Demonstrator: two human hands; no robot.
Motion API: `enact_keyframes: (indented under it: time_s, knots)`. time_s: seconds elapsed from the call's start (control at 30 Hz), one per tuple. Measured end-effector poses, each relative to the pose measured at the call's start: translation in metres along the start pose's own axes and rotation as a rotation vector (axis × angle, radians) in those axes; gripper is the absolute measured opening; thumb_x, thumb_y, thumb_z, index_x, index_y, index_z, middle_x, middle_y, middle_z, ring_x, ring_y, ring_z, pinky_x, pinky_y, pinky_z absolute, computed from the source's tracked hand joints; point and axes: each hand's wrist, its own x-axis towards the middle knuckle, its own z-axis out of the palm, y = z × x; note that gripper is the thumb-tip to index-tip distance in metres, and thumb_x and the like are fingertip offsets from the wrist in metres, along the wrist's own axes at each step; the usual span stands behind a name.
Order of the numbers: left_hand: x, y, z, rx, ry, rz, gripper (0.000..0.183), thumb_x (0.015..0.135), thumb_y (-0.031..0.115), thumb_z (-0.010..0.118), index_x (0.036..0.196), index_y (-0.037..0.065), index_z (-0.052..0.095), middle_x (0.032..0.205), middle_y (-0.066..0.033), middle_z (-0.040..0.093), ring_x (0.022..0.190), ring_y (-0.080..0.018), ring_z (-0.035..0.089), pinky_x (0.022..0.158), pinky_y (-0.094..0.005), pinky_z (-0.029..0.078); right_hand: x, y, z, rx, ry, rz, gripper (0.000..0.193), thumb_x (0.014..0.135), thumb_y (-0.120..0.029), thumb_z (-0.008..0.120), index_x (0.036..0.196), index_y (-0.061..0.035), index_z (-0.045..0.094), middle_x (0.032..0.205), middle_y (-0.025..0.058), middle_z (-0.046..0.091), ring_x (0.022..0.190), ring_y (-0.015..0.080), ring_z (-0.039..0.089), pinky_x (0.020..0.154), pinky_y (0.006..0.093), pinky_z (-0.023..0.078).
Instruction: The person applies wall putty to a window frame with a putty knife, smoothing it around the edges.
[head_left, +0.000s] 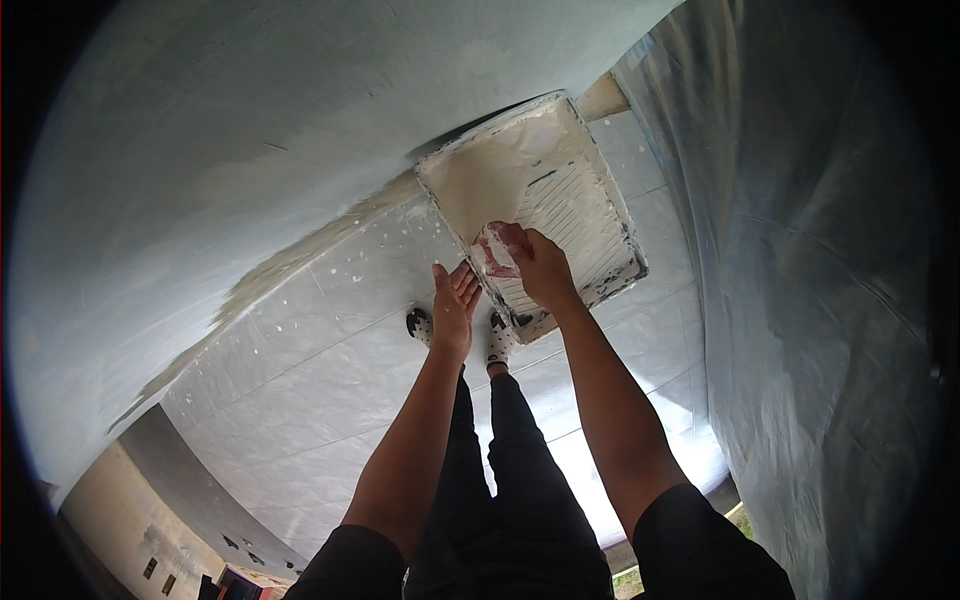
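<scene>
My right hand [543,268] is closed on a reddish, white-smeared piece [494,250]; whether it is a rag or a sponge I cannot tell. It hangs over the left edge of a paint tray [613,200]. Whitish paint coats the tray's well and its ribbed slope, and dark flecks mark the rim. Just left of that rim is my left hand [455,310], thumb up and fingers stretched out, with nothing in it. Whether its fingertips touch the tray is unclear.
A pale grey wall [220,130] rises on the left. Translucent plastic sheeting [800,300] hangs on the right. White drops speckle the grey tiled floor [330,340]. My feet in spotted socks [500,345] stand close by the tray's near end.
</scene>
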Motion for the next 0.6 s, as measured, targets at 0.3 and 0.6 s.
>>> enact_keyframes:
  time_s: [0.3, 0.6]
  knots:
    - [-0.001, 0.002, -0.005, 0.011, -0.027, -0.015, 0.103, 0.098, 0.075, 0.024, 0.149, -0.014, 0.028, 0.154, -0.0295, 0.035, 0.145, -0.0366, 0.035, 0.123, -0.0440, 0.023, 0.004, 0.045, -0.011, 0.405, -0.123, 0.062, 0.029, 0.096, -0.020, 0.063, 0.115, 0.0019, 0.063, 0.095, 0.0146, 0.071, 0.088, 0.0225, 0.066, 0.081, 0.0366, 0.050]
    - [-0.002, -0.002, -0.013, 0.011, -0.068, 0.000, 0.105, 0.097, 0.076, 0.021, 0.150, -0.014, 0.027, 0.156, -0.0300, 0.032, 0.146, -0.0372, 0.033, 0.123, -0.0442, 0.023, -0.005, 0.031, -0.008, 0.031, -0.005, 0.113, 0.026, 0.098, -0.017, 0.062, 0.116, 0.0020, 0.064, 0.097, 0.0103, 0.070, 0.089, 0.0191, 0.064, 0.083, 0.0344, 0.050]
